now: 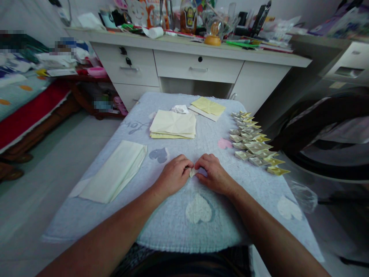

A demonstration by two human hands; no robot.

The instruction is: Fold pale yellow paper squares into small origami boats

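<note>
Between my two hands is a small folded piece of pale paper [192, 172], held just above the cloth-covered table. My left hand [176, 174] pinches its left side, fingers closed. On the other side my right hand [212, 173] grips it with thumb and fingertips; the fingers partly hide the paper. Several folded paper boats [253, 142] stand in rows on the right of the table, some whitish and some yellow. Beyond my hands lies a stack of creased square paper sheets [173, 122]. A long folded bundle of pale paper [115, 171] rests to the left.
Yellow and white sheets [208, 107] and a crumpled white tissue [180, 109] lie at the table's far side. A white desk [198, 54] with a cluttered top stands behind. A front-loading washing machine [319, 138] is on the right, a bed [31, 104] on the left.
</note>
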